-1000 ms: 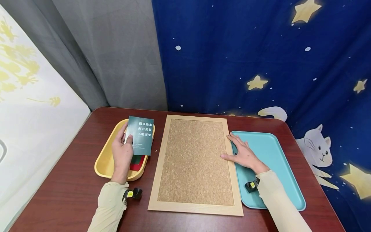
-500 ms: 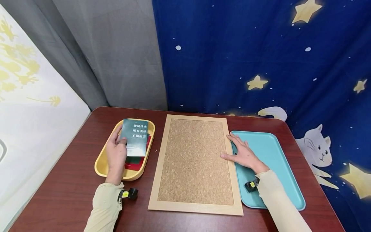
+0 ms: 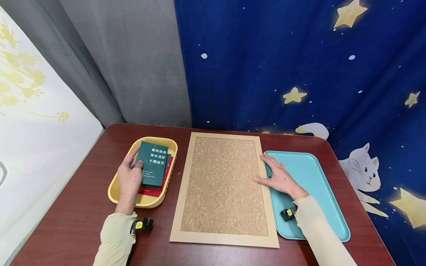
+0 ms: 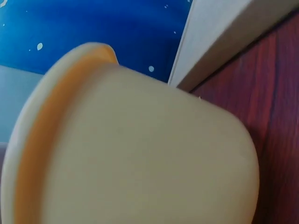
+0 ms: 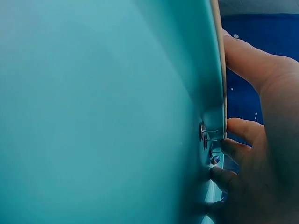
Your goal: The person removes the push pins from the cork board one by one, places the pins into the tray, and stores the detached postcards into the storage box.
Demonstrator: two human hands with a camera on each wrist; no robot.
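Left hand (image 3: 129, 180) has lowered the pinched green card (image 3: 152, 163) into the yellow tray (image 3: 124, 192); next, let go. Right hand (image 3: 280, 176) lies flat.

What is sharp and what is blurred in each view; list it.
Head view: evenly lit and sharp, the white print on the green card is legible, the table edges bow at the frame edges. Left wrist view: the yellow tray fills the frame, soft and out of focus. Right wrist view: the teal tray is a featureless blur; right hand dim.
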